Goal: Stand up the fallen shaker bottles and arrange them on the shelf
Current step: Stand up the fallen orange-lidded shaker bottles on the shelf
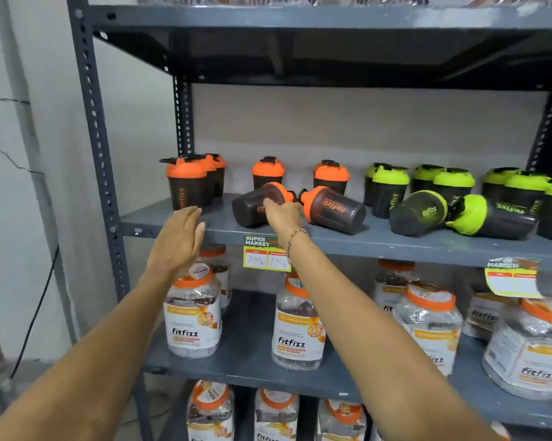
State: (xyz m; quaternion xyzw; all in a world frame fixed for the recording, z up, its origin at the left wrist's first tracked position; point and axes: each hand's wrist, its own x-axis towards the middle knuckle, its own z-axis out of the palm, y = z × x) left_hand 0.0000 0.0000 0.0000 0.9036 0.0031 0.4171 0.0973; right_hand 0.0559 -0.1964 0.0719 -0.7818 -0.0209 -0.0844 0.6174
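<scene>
On the grey metal shelf (223,229) two orange-lidded dark shakers lie on their sides: one (252,205) with its lid to the right, another (335,208) with its lid to the left. My right hand (282,216) touches the first one, fingers on its body near the lid. My left hand (179,240) hovers open in front of the shelf edge, just below an upright orange shaker (185,183). Further right, two green-lidded shakers (418,213) (491,218) also lie fallen. Other orange and green shakers stand upright behind them.
A yellow price tag (266,254) hangs from the shelf edge under my right wrist. Plastic jars (193,316) with orange lids fill the shelves below. The perforated upright post (93,122) stands at the left, with a cracked wall beyond it.
</scene>
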